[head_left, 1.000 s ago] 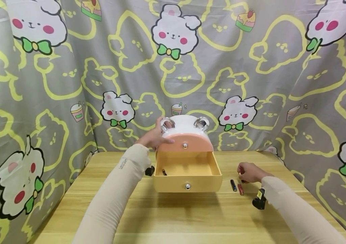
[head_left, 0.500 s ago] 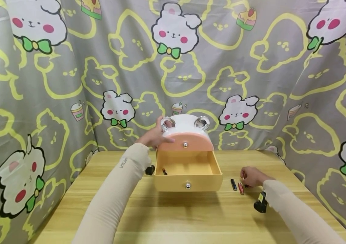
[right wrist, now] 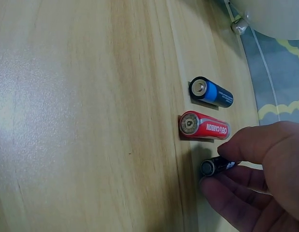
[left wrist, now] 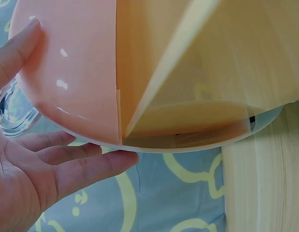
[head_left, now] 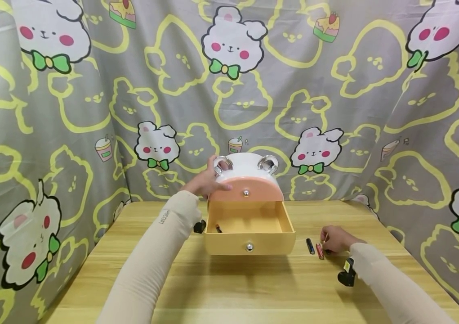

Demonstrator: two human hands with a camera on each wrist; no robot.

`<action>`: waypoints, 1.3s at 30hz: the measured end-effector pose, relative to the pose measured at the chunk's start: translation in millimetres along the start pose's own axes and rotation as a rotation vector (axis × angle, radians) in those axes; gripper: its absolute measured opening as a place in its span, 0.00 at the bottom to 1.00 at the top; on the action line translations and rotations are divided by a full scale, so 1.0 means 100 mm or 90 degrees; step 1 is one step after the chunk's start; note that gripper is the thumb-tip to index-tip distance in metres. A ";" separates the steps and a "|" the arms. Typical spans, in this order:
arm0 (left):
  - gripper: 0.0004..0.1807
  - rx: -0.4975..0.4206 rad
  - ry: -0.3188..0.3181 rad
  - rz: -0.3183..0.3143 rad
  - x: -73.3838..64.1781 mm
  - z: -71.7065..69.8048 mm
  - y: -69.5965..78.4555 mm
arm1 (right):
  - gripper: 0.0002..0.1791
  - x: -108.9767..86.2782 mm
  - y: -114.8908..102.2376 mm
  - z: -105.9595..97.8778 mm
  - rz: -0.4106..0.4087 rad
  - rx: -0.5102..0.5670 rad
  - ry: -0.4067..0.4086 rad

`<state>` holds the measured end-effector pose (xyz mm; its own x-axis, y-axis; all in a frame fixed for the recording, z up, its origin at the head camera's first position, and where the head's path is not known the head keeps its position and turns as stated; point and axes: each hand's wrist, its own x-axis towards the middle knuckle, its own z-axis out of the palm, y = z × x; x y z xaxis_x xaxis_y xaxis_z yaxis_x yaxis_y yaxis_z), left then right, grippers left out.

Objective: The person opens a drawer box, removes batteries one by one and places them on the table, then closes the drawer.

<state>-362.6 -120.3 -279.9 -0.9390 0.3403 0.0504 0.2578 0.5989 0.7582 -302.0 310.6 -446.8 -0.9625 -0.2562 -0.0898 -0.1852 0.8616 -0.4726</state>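
Observation:
My left hand (head_left: 204, 181) rests against the left side of a small cabinet with a white top (head_left: 245, 163) and silver ears. In the left wrist view, its thumb lies on the pink upper drawer front (left wrist: 77, 58), and its straight fingers (left wrist: 98, 169) touch the curved side. Below, the yellow drawer (head_left: 229, 245) is pulled out, with one small dark battery (head_left: 219, 228) at its left. On the table to the right, my right hand (head_left: 336, 239) pinches a black battery (right wrist: 218, 166) between thumb and fingers. Beside it lie a red battery (right wrist: 207, 127) and a dark blue one (right wrist: 216, 94).
The wooden table (head_left: 245, 297) stretches in front of the cabinet. A patterned grey curtain (head_left: 197, 99) hangs behind and along both sides. Black wrist cameras (head_left: 346, 272) sit at both sleeves.
My right hand has moved a little to the right and towards me, lower over the batteries. The left hand, the cabinet and the pulled-out drawer have stayed in place.

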 end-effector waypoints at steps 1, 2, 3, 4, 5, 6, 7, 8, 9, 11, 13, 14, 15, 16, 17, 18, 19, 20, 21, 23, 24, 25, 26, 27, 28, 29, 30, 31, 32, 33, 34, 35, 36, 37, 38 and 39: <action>0.64 -0.005 0.000 -0.002 0.00 0.00 0.00 | 0.09 0.00 0.00 0.00 0.003 -0.003 0.001; 0.64 -0.005 -0.001 -0.003 -0.01 0.00 0.01 | 0.10 0.00 0.00 0.00 0.007 -0.005 0.002; 0.64 -0.007 -0.002 -0.004 -0.01 0.01 0.01 | 0.10 -0.01 0.00 0.00 0.008 -0.005 0.003; 0.64 -0.010 -0.002 -0.006 -0.01 0.01 0.01 | 0.09 -0.01 0.01 0.00 0.004 -0.009 0.002; 0.64 -0.013 -0.002 -0.007 -0.01 0.01 0.01 | 0.09 -0.01 0.01 0.00 0.000 -0.012 0.001; 0.64 -0.016 -0.001 -0.006 -0.01 0.01 0.01 | 0.09 -0.01 0.02 0.00 -0.003 -0.015 0.003; 0.64 -0.020 0.000 -0.006 0.00 0.01 0.01 | 0.09 -0.01 0.02 0.00 -0.002 -0.016 0.005; 0.64 -0.021 0.001 -0.004 0.00 0.01 0.01 | 0.09 -0.01 0.03 0.00 -0.002 -0.016 0.005; 0.64 -0.023 0.000 -0.003 0.00 0.01 0.01 | 0.09 -0.01 0.04 0.00 -0.003 -0.018 0.005; 0.63 -0.023 0.000 -0.001 0.01 0.01 0.00 | 0.09 -0.01 0.06 0.00 -0.001 -0.017 0.004; 0.63 -0.020 -0.001 0.001 0.01 0.01 0.00 | 0.10 0.00 0.07 0.00 0.005 -0.013 0.002; 0.63 -0.017 -0.001 0.003 0.02 0.00 0.00 | 0.10 0.00 0.07 0.00 0.005 -0.011 0.001; 0.63 -0.015 -0.002 0.005 0.02 0.00 -0.01 | 0.09 0.01 0.08 0.00 0.005 -0.010 0.001; 0.63 -0.015 -0.002 0.005 0.02 0.00 -0.01 | 0.09 0.01 0.08 0.00 0.006 -0.008 0.000; 0.63 -0.014 -0.002 0.006 0.02 0.00 0.00 | 0.09 0.01 0.07 0.00 0.006 -0.006 -0.002; 0.62 -0.014 -0.001 0.008 0.02 0.00 0.00 | 0.09 0.01 0.07 0.00 0.007 -0.005 -0.003; 0.63 -0.014 -0.002 0.007 0.03 0.00 0.00 | 0.09 0.00 0.06 0.00 0.012 -0.003 -0.005; 0.63 -0.014 -0.003 0.006 0.03 0.00 0.00 | 0.09 0.00 0.06 0.00 0.015 -0.001 -0.007; 0.63 -0.013 -0.003 0.005 0.02 0.00 0.00 | 0.09 0.00 0.06 0.00 0.018 -0.002 -0.009; 0.63 -0.009 -0.002 0.003 0.02 0.00 0.01 | 0.09 0.00 0.07 0.00 0.024 -0.002 -0.013; 0.63 -0.008 -0.001 0.003 0.02 0.00 0.01 | 0.09 0.00 0.07 0.00 0.027 -0.003 -0.013; 0.64 -0.007 -0.001 0.002 0.02 0.00 0.01 | 0.09 0.00 0.07 0.00 0.023 -0.005 -0.015; 0.64 -0.002 0.001 0.002 0.02 -0.01 0.01 | 0.09 0.00 0.08 0.00 0.022 -0.005 -0.015; 0.64 0.000 0.002 0.003 0.03 -0.01 0.01 | 0.09 0.00 0.08 -0.01 0.021 -0.005 -0.015; 0.65 0.002 0.002 0.004 0.03 -0.01 0.01 | 0.09 0.00 0.08 -0.01 0.021 -0.004 -0.015; 0.65 0.005 0.002 0.004 0.03 -0.01 0.01 | 0.09 0.00 0.08 -0.01 0.020 -0.004 -0.015; 0.65 0.006 0.002 0.006 0.04 -0.01 0.01 | 0.09 0.00 0.09 -0.01 0.012 -0.008 -0.017; 0.65 0.009 0.001 0.009 0.04 -0.01 0.01 | 0.09 0.00 0.09 -0.01 0.012 -0.009 -0.016; 0.65 0.013 0.002 0.010 0.04 -0.01 0.01 | 0.09 0.00 0.08 -0.01 0.018 -0.010 -0.015; 0.65 0.013 0.002 0.014 0.04 -0.01 0.01 | 0.09 0.00 0.08 -0.01 0.019 -0.012 -0.013; 0.65 0.012 0.003 0.014 0.04 -0.01 0.00 | 0.09 0.00 0.08 -0.01 0.020 -0.013 -0.012; 0.65 0.012 0.005 0.014 0.04 -0.01 0.01 | 0.09 0.00 0.07 -0.01 0.021 -0.012 -0.010; 0.65 0.009 0.003 0.012 0.03 0.00 0.01 | 0.09 -0.01 0.07 -0.01 0.015 -0.014 -0.010; 0.65 0.007 0.001 0.008 0.02 0.00 0.01 | 0.09 -0.01 0.06 0.00 0.016 -0.010 -0.009; 0.65 0.008 0.000 0.003 0.02 0.00 0.00 | 0.09 -0.02 0.05 0.00 0.012 -0.011 -0.009; 0.65 0.005 -0.003 -0.001 0.01 0.01 0.00 | 0.09 -0.02 0.05 0.00 0.007 -0.009 -0.010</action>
<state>-363.7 -119.3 -280.1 -0.9382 0.3430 0.0468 0.2589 0.6053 0.7527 -301.0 315.3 -449.1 -0.9614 -0.2529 -0.1085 -0.1773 0.8706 -0.4589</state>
